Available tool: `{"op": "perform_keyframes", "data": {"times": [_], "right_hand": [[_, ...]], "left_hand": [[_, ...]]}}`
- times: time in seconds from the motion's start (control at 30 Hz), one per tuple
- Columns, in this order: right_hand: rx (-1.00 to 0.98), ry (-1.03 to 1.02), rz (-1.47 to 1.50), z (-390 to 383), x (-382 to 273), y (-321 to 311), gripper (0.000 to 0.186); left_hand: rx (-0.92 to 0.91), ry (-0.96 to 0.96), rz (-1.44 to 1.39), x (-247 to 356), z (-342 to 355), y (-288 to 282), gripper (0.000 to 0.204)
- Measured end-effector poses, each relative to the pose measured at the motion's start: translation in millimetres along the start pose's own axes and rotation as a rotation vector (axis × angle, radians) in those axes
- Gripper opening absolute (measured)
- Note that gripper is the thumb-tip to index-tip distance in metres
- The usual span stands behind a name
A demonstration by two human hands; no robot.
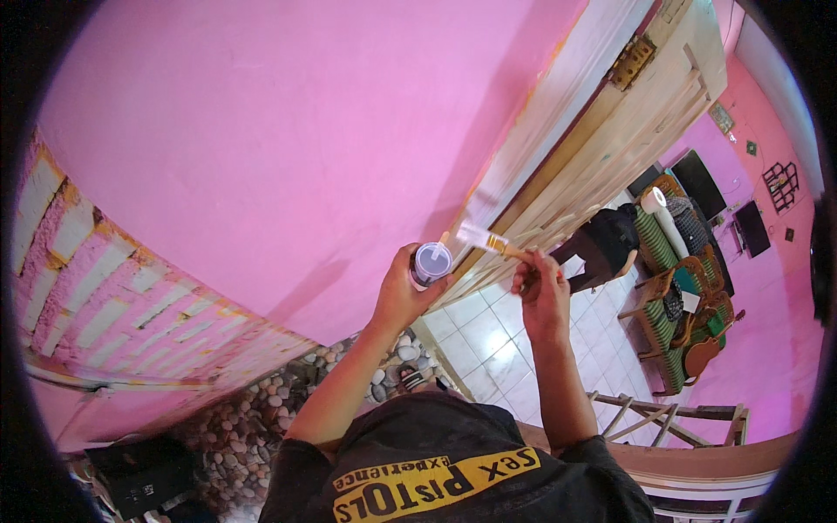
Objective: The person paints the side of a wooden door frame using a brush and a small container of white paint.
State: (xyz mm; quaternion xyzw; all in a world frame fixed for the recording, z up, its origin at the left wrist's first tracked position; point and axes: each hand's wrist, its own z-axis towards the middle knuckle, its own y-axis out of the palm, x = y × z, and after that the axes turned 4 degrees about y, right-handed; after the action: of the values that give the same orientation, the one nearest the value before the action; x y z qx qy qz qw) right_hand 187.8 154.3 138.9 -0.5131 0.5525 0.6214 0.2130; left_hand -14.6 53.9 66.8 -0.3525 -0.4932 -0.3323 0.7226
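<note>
In the head view, the right hand (542, 292) is closed around the wooden handle of a paintbrush (490, 241), fingers curled tight at the handle's near end, so the metal band and pale bristles stick out to the left and far of the fingertips. The bristles lie against the edge of a whitish door frame (558, 105) that runs up to the right, where it meets the pink wall (288, 131). Just left of the brush, the left hand (403, 292) is wrapped around a small paint can (432, 261), thumb and fingers closed about its side with the open top showing pale paint; the can sits close beside the bristles without touching them. Beyond the frame stands an unpainted wooden door (636, 131). Below the hands lie white floor tiles (488, 340), and to the left a patch of pebble flooring (261, 410) under a painted brick wall (96, 288). Far right, green-cushioned chairs (680, 305) stand inside the room, well apart from the hands.
</note>
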Motion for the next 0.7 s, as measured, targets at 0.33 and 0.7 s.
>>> {"op": "perform_keyframes", "data": {"times": [0.33,0.7], "right_hand": [[0.139,-0.871,-1.019,46,-50,34,0.013],[-0.042,-1.267,-1.408,44,-76,62,0.012]], "left_hand": [[-0.007,-0.065,-0.013,-13,-26,-14,0.069],[0.023,-0.039,-0.014,-26,-70,-45,0.063]]}}
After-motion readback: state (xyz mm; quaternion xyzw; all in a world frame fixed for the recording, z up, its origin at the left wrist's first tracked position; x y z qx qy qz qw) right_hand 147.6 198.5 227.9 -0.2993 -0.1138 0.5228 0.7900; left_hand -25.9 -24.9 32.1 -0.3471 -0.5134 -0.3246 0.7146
